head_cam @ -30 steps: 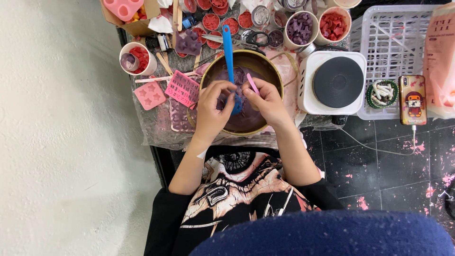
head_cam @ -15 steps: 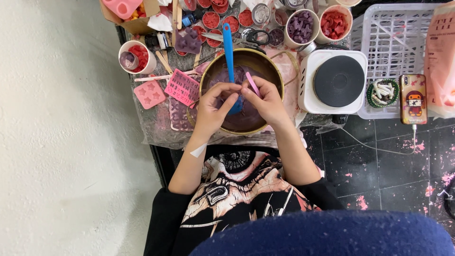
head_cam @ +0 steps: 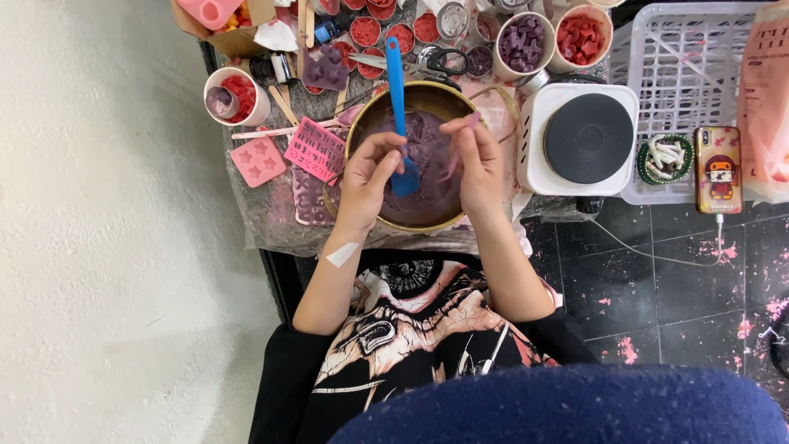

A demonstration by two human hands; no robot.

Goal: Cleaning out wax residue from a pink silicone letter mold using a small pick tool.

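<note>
In the upper middle of the frame, both hands meet over a brass-coloured bowl (head_cam: pixel 427 90) holding a purple, waxy mass. The left hand (head_cam: pixel 371 177) sits over the bowl's left half with its fingers curled in toward the blade of a blue spatula (head_cam: pixel 398 107); the fingertips touch or pinch at the blade end, though whether they truly clamp it cannot be told from this angle. The spatula's long axis runs nearly straight up and down the picture: its blade lies low in the bowl, just beside the left fingertips, and its handle passes up over the far rim toward the clutter at the top edge.

The right hand (head_cam: pixel 478 168) is over the bowl's right half, fingers closed lightly around a thin pink stick (head_cam: pixel 462 141) that slants from upper right down toward the middle of the bowl. The stick's lower tip points at the spatula blade, so the two tools converge between the hands, near each other but not clearly touching. Of the two hands, the left is the nearer to the spatula.

To the left of the bowl lie pink silicone moulds (head_cam: pixel 316 150); to its right stands a small white hotplate (head_cam: pixel 582 140).
</note>
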